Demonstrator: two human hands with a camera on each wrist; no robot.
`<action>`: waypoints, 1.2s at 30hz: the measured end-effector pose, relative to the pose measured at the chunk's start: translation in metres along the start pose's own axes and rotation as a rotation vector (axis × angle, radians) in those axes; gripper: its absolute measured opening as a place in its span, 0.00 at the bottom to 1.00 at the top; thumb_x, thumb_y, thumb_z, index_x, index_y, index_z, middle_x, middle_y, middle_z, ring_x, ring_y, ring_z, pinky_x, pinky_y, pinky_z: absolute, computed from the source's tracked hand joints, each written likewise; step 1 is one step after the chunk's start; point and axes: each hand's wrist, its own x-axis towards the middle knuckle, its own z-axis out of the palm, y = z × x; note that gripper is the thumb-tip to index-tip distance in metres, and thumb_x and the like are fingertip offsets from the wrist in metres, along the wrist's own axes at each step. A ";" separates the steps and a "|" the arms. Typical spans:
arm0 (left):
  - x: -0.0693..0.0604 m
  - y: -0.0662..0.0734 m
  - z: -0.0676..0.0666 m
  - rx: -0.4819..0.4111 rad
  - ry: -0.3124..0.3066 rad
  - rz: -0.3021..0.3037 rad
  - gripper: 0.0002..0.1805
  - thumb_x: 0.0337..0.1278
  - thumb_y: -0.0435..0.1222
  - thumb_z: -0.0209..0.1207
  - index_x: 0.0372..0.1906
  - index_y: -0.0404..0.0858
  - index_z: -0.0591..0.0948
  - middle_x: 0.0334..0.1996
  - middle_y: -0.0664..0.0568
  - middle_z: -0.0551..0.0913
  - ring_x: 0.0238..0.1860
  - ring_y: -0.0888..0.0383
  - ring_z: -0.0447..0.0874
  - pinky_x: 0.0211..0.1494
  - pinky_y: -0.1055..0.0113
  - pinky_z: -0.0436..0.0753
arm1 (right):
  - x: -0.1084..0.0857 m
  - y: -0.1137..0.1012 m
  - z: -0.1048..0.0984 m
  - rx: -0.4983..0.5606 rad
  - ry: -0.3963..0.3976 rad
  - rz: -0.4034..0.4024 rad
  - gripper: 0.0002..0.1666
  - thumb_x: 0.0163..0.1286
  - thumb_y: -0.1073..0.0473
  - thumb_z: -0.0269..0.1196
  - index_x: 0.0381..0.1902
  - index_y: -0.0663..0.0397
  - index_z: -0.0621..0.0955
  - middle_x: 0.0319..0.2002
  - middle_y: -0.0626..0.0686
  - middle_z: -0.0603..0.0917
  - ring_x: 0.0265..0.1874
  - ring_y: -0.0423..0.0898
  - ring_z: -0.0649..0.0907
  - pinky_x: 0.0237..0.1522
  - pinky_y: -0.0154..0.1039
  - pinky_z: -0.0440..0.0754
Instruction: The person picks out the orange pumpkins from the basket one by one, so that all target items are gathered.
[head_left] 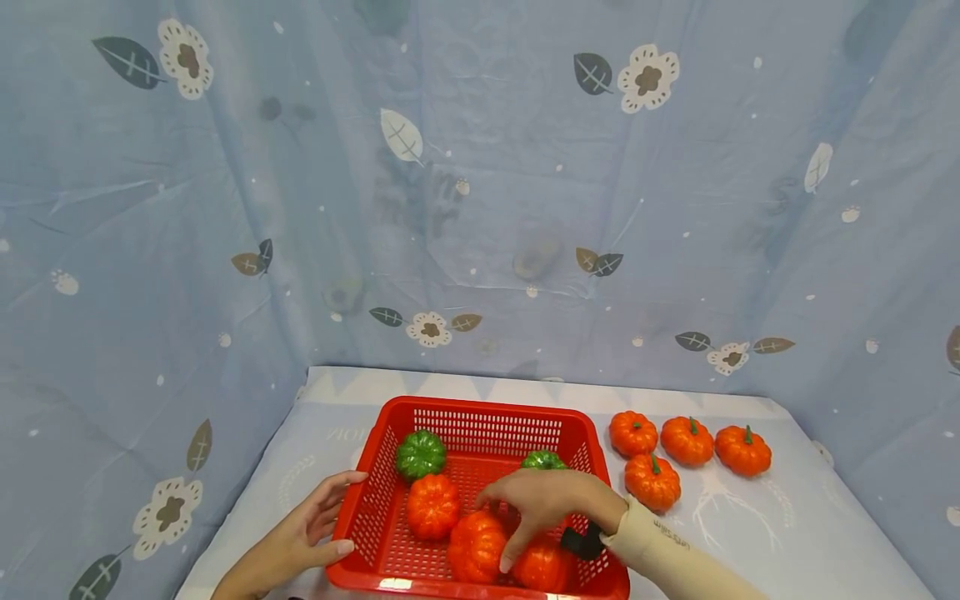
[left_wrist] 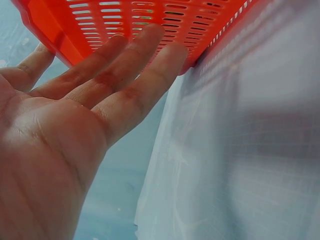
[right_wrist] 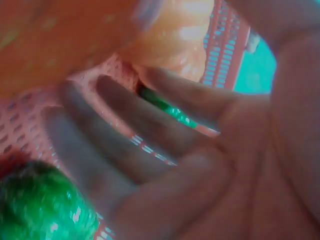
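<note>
A red plastic basket (head_left: pixel 465 408) holds small toy pumpkins. My left hand (head_left: pixel 311 529) is at its left side, with the thumb and fingers spread along the rim and slotted wall. In the left wrist view, those fingers (left_wrist: pixel 135 95) look nearly straight against the wall. Inside the basket, my right hand (head_left: pixel 536 504) is over an orange pumpkin (head_left: pixel 476 550), thumb by its right side. The right wrist view is blurred; the fingers (right_wrist: pixel 150 120) look loosely extended beside the pumpkin. Another orange pumpkin (head_left: pixel 542 567) lies under the right wrist, and a green one (head_left: pixel 543 460) sits behind the hand.
Also in the basket are a green pumpkin (head_left: pixel 421 456) and an orange pumpkin (head_left: pixel 433 507) on the left. Several orange pumpkins (head_left: pixel 686 442) sit on the white table (head_left: pixel 817 533) to the basket's right. A blue patterned curtain (head_left: pixel 480 208) hangs behind.
</note>
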 end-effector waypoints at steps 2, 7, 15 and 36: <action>0.000 0.000 0.001 0.004 0.003 -0.002 0.41 0.68 0.30 0.62 0.80 0.39 0.54 0.77 0.31 0.54 0.75 0.34 0.58 0.62 0.66 0.79 | -0.007 0.000 -0.002 0.017 -0.075 0.078 0.41 0.59 0.43 0.78 0.67 0.44 0.76 0.54 0.36 0.81 0.51 0.34 0.80 0.56 0.36 0.80; 0.001 -0.001 0.000 0.008 0.015 -0.006 0.41 0.68 0.31 0.62 0.80 0.40 0.55 0.77 0.31 0.55 0.75 0.34 0.59 0.62 0.66 0.80 | -0.017 0.002 -0.008 0.005 -0.217 0.199 0.48 0.56 0.47 0.81 0.72 0.37 0.72 0.57 0.36 0.80 0.52 0.34 0.78 0.60 0.40 0.78; 0.001 -0.002 -0.001 0.002 0.015 -0.018 0.41 0.68 0.31 0.62 0.79 0.39 0.54 0.77 0.32 0.55 0.75 0.35 0.59 0.62 0.65 0.80 | -0.019 0.005 -0.013 0.026 -0.184 0.151 0.46 0.55 0.49 0.81 0.71 0.39 0.74 0.55 0.37 0.80 0.49 0.32 0.77 0.57 0.35 0.78; 0.001 -0.002 -0.001 -0.004 0.014 -0.013 0.41 0.68 0.31 0.62 0.79 0.39 0.54 0.76 0.31 0.56 0.74 0.36 0.61 0.62 0.63 0.81 | -0.031 0.031 -0.025 0.145 0.117 0.039 0.37 0.56 0.40 0.77 0.61 0.44 0.80 0.53 0.35 0.79 0.52 0.35 0.77 0.57 0.37 0.79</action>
